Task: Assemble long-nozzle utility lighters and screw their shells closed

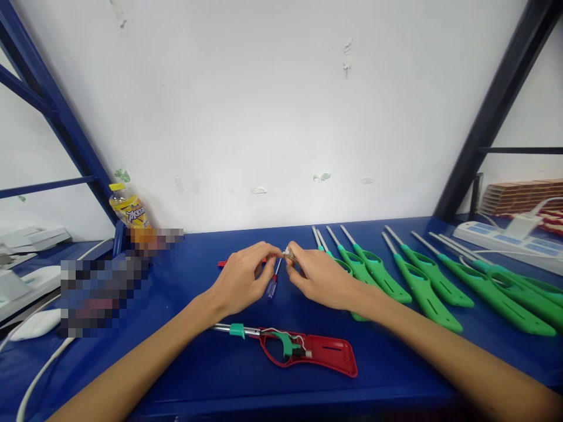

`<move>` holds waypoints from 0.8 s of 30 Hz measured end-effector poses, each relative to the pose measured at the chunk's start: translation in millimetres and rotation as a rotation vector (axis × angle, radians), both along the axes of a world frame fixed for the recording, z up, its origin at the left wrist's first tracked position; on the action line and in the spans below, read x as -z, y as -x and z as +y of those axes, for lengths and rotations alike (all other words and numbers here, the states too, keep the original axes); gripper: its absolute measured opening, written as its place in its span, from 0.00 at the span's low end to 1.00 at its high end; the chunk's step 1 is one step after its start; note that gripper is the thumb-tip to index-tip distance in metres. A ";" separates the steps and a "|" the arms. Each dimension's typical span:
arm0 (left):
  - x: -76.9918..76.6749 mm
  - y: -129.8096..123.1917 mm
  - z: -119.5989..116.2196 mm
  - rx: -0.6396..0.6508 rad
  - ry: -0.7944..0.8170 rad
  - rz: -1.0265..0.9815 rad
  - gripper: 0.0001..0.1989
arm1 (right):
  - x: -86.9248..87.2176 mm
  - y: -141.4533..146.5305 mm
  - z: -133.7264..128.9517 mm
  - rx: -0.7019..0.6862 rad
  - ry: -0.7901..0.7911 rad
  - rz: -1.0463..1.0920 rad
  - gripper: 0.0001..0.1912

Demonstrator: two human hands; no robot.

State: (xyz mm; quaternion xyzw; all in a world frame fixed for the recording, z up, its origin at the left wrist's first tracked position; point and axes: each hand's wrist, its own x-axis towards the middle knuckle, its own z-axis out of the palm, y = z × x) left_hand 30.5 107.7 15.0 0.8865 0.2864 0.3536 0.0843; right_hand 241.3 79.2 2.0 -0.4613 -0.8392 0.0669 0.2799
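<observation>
My right hand [323,278] pinches a small white-and-brass part [288,254] between thumb and fingertips above the table. Close on its left, my left hand [244,275] has its thumb and forefinger drawn together near the part's white end; what lies between them is too small to make out. Under the hands lies a screwdriver [272,288] with a purple handle. A red lighter half-shell [329,353] rests nearer me, opened up, with a green trigger [288,344], white wire and metal tube showing. Behind my left hand is another red piece [222,264], partly hidden.
Several green long-necked lighters [422,287] lie in a row on the blue table [185,363] at the right. A power strip [505,243] is beyond them. A drink bottle [132,214] and a white cable [44,372] are at the left.
</observation>
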 end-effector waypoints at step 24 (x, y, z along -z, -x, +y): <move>48.8 41.3 -93.7 -0.051 -0.005 0.155 0.13 | 16.2 -11.9 -114.9 -0.058 0.241 -0.089 0.09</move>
